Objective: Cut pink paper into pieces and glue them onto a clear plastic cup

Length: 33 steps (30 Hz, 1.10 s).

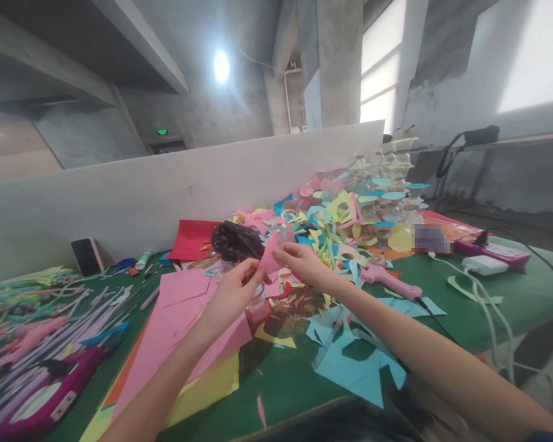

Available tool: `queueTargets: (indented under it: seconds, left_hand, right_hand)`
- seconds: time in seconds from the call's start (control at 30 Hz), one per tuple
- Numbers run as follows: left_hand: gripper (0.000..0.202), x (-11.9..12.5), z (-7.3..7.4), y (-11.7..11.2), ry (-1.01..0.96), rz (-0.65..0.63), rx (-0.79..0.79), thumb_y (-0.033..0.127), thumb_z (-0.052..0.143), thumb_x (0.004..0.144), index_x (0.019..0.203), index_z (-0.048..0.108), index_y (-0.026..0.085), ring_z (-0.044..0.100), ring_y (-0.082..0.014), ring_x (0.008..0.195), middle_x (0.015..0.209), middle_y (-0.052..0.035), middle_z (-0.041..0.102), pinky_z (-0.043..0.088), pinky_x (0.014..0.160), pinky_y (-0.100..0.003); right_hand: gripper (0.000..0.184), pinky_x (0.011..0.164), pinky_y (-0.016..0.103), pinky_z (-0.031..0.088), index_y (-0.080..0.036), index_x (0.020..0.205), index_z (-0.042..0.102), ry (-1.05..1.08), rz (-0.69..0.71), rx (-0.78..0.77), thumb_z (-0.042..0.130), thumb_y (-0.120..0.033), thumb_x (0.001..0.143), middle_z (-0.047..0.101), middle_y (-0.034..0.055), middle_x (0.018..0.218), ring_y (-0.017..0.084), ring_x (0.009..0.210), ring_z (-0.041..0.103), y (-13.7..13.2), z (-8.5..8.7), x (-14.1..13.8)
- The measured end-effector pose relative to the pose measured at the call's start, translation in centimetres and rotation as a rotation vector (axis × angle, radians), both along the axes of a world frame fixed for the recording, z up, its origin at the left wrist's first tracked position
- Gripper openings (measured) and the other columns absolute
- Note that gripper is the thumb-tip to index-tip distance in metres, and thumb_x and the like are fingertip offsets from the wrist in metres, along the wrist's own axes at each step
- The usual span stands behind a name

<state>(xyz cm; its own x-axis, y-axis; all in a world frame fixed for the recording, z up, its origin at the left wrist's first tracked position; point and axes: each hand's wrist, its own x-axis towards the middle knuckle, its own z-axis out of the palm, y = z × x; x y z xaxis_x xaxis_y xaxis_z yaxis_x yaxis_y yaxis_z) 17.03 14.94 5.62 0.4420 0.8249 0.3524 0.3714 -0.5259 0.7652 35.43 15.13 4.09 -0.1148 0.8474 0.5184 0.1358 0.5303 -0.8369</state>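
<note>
My left hand (234, 290) and my right hand (300, 261) meet above a green table (286, 374), both pinching a small piece of pink paper (270, 258). The left hand's fingers also curl round a small clear bottle with pink contents (258, 307). Under the left forearm lie large pink paper sheets (179, 319) on yellow ones (207, 387). Light blue paper offcuts (350, 356) lie below my right forearm.
A heap of coloured paper scraps (332, 227) and clear plastic cups (387, 178) fills the back right. A pink glue gun (389, 279), a black bag (236, 240), red paper (191, 239), a phone (87, 256), a power strip (493, 252) with cables, and a white divider wall (142, 196) are around.
</note>
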Motion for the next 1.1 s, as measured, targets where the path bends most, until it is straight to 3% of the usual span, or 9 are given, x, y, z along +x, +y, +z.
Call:
queueTargets:
  seconds: [0.33,0.5,0.8,0.9,1.0,1.1]
  left_hand:
    - [0.023,0.49,1.02,-0.21,-0.059,0.006,-0.084,0.042,0.056,0.079,0.079,0.058,0.019,0.054,-0.0145,0.058,0.062,-0.0004,0.062,0.036,0.054,-0.025]
    - [0.025,0.4,0.9,-0.2,0.003,0.025,-0.083,0.042,0.052,0.084,0.08,0.056,0.018,0.049,-0.0115,0.055,0.065,0.0005,0.063,0.033,0.052,-0.023]
    - [0.026,0.37,0.51,0.02,-0.005,0.017,-0.081,0.043,0.052,0.084,0.079,0.056,0.018,0.053,-0.0124,0.06,0.066,0.0002,0.063,0.037,0.055,-0.024]
    - [0.028,0.36,0.65,0.0,-0.022,0.022,-0.08,0.045,0.053,0.084,0.079,0.056,0.018,0.055,-0.0132,0.061,0.066,-0.0006,0.064,0.038,0.055,-0.024]
    - [0.031,0.39,0.86,-0.12,-0.046,0.024,-0.085,0.048,0.054,0.083,0.081,0.058,0.017,0.056,-0.0135,0.062,0.067,-0.001,0.063,0.038,0.054,-0.023]
    - [0.033,0.39,0.91,-0.21,-0.079,0.013,-0.091,0.05,0.056,0.081,0.08,0.059,0.017,0.056,-0.0131,0.061,0.064,-0.0001,0.061,0.038,0.053,-0.023]
  right_hand:
    - [0.039,0.054,0.024,0.027,-0.019,0.062,0.044,0.091,-0.112,0.008,0.053,-0.051,0.081,0.035,-0.0045,0.06,0.01,0.057,0.031,0.11,-0.01,-0.62]
    - [0.035,0.054,0.024,0.028,-0.018,0.062,0.049,0.085,-0.145,-0.013,0.054,-0.047,0.081,0.041,-0.004,0.059,0.01,0.057,0.035,0.37,-0.24,-0.55]
    - [0.032,0.055,0.023,0.033,-0.018,0.065,0.05,0.053,-0.166,-0.037,0.052,-0.044,0.083,0.044,-0.0038,0.06,0.011,0.058,0.04,0.02,-0.07,-0.64]
    - [0.032,0.058,0.023,0.037,-0.018,0.068,0.053,0.035,-0.106,-0.047,0.055,-0.047,0.081,0.051,-0.0026,0.065,0.011,0.061,0.045,0.06,0.0,-0.58]
    - [0.036,0.062,0.024,0.04,-0.017,0.073,0.058,0.04,0.047,-0.092,0.061,-0.053,0.077,0.056,-0.0006,0.07,0.012,0.065,0.049,0.16,-0.11,-0.64]
    - [0.04,0.06,0.025,0.039,-0.016,0.067,0.059,0.001,0.13,-0.136,0.065,-0.055,0.073,0.055,-0.0006,0.064,0.012,0.062,0.048,0.08,-0.22,-0.78]
